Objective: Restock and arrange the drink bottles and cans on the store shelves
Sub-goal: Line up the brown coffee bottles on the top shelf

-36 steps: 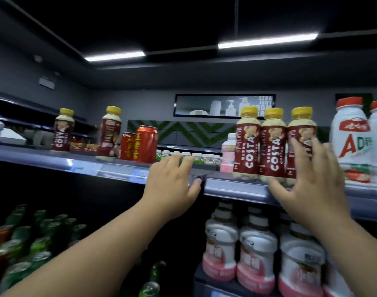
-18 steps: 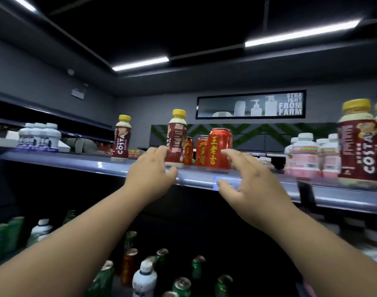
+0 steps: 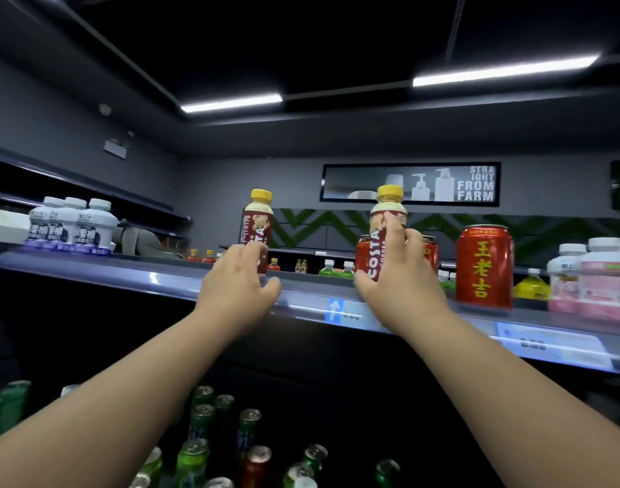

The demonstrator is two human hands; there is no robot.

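Right hand [image 3: 403, 276] clamped on right coffee bottle [image 3: 386, 214]: thumb on the bottle's left side, index finger lying up the label, other fingers curled round its right side. Bottle upright, yellow cap, at front of top shelf [image 3: 125, 272]

Left hand [image 3: 236, 280] up at left coffee bottle [image 3: 256, 223], fingers covering the bottle's lower part, thumb splayed right over the shelf edge. Cannot tell if it actually grips. Bottle upright, same shelf, well apart from the right one

Two small red cans [image 3: 364, 251] just behind right bottle, partly hidden by the hand. Big red can [image 3: 484, 265] near the right hand's right side, at the shelf front. Pink bottles [image 3: 597, 276] at far right, white bottles [image 3: 72, 227] grouped at far left of the shelf. Blue price tag [image 3: 343, 309] on shelf edge under right hand, blurred

Lower shelf: green cans [image 3: 195, 456] and one red-topped can [image 3: 255, 463] seen from above, between the forearms
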